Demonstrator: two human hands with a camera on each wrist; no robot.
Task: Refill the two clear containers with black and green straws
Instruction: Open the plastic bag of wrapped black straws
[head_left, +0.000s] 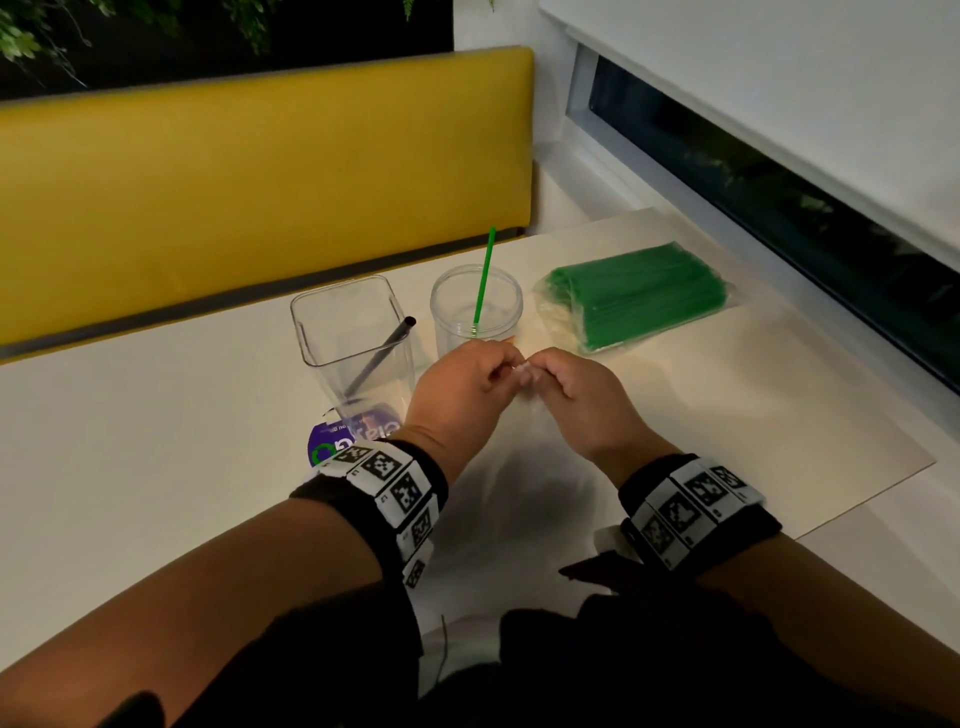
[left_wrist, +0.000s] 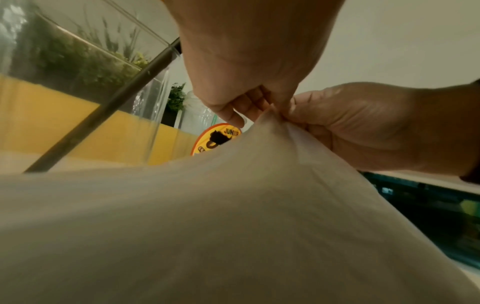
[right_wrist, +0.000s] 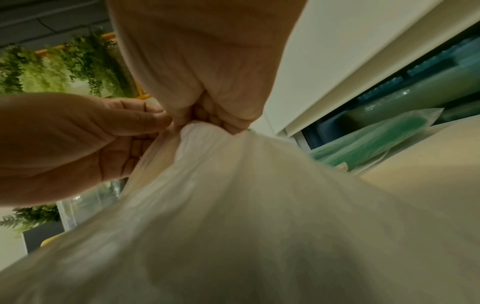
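Both hands meet above the table and pinch the top edge of a translucent plastic bag (head_left: 519, 499), which slopes down toward me. My left hand (head_left: 467, 379) grips its left side and my right hand (head_left: 576, 389) its right side. The wrist views show the same: left hand (left_wrist: 249, 107), right hand (right_wrist: 207, 115), bag (left_wrist: 233, 226) (right_wrist: 259, 226). What the bag holds is hidden. Behind the hands a square clear container (head_left: 353, 332) holds one black straw (head_left: 382, 356). Beside it, one green straw (head_left: 483, 280) stands in a round clear cup (head_left: 475, 306).
A sealed pack of green straws (head_left: 639, 293) lies at the back right of the white table (head_left: 156, 467). A purple label (head_left: 358, 434) lies at the square container's base. A yellow bench back (head_left: 260, 182) runs behind, and a window sill (head_left: 779, 234) runs along the right.
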